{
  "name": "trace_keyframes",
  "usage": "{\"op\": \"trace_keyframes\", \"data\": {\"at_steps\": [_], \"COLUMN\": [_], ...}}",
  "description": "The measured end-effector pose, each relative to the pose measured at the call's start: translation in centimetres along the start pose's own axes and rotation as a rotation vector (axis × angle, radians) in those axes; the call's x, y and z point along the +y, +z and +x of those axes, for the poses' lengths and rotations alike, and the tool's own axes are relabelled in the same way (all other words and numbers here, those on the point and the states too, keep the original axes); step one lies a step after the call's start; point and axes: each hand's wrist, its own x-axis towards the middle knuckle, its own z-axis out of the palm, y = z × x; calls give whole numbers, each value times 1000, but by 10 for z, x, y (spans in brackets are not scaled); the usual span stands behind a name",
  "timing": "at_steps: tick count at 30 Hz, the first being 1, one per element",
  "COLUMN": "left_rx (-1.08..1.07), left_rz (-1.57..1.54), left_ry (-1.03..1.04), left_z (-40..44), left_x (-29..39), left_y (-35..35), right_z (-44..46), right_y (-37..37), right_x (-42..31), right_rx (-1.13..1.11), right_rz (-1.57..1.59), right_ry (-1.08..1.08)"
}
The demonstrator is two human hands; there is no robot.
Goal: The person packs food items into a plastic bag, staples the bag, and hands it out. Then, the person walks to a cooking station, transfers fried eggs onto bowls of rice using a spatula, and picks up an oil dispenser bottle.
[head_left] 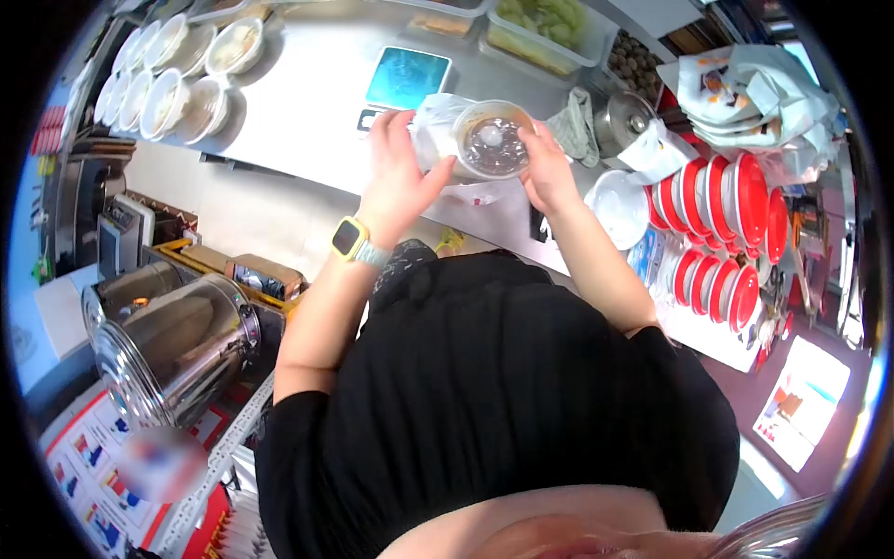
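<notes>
A round clear plastic tub (494, 142) is in my right hand (549, 170), with the thumb over its rim. Its opening faces up toward me, and its inside looks shiny. My left hand (400, 168) is beside it on the left, with thumb and fingers apart. Between that hand and the tub is a crumpled, translucent white plastic bag (435, 121); I cannot tell whether the left fingertips touch it. A yellow watch (350, 238) is on my left wrist. Just beyond my hands, a scale with a blue top (408, 78) stands on the metal counter (312, 102).
Several filled tubs (200, 107) are lined up at the counter's left. Bins of green slices (545, 33) stand at the back. A grey cloth (575, 129) and a metal pot (626, 119) lie right, near stacked red lids (717, 200). A big steel pot (177, 340) is at lower left.
</notes>
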Motion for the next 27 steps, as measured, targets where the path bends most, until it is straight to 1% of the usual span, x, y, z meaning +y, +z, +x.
{"op": "trace_keyframes", "data": {"at_steps": [2, 3, 5, 6, 7, 8, 9, 10, 11, 12, 13, 14, 15, 16, 18, 19, 21, 23, 24, 25, 27], "left_rx": [-166, -177, -257, -259, -237, -317, -356, -368, -348, -393, -436, -436, -495, -556, -604, -641, -659, -786, -830, -827, -878], "left_rz": [229, 228, 29, -137, -230, -276, -268, -403, -404, -418, -433, -437, -448, -457, -490, -521, -504, -490, -531, -531, -509], "left_ry": [-13, 0, -52, -142, -231, -275, -271, -323, -282, -252, -227, -206, -258, -317, -309, -297, -271, -220, -231, -220, -170], "left_z": [10, 13, 23, 23, 19, 20, 18, 23, 27, 28, 33, 36, 38, 41, 46, 51, 61, 71, 71, 74, 82], "left_x": [-11, -18, -33, -30, -36, -40, -53, -48, -49, -57, -60, -64, -64, -64, -67, -68, -65, -63, -71, -73, -77], "left_y": [24, 27, 26, 19, 19, 13, 14, 7, 5, 4, 1, -1, -3, -5, -8, -9, -16, -22, -18, -19, -20], "right_z": [12, 12, 2, -6, 4, 14, 17, 16, 14, 11, 7, 0, -8, -2, 26, 54, 124, 202, 237, 272, 345], "right_y": [-19, -20, -14, 5, -1, -1, 4, 10, 16, 19, 29, 36, 50, 68, 104, 115, 136, 155, 167, 178, 181], "right_x": [21, 21, 17, 4, 18, 25, 28, 27, 26, 25, 6, -17, -45, -80, -151, -177, -230, -262, -271, -275, -270], "right_rx": [162, 175, 242, 294, 289, 299, 318, 344, 371, 435, 457, 301, 145, 125, 186, 234, 258, 358, 331, 303, 285], "right_rz": [-349, -338, -730, -876, -930, -1057, -1182, -1271, -1361, -1525, -1520, -1375, -1224, -968, -967, -999, -1158, -1432, -1580, -1722, -1891], "right_ry": [-96, -102, -108, -143, -171, -221, -262, -348, -428, -558, -576, -428, -279, -177, -499, -786, -998, -879, -758, -628, -519]}}
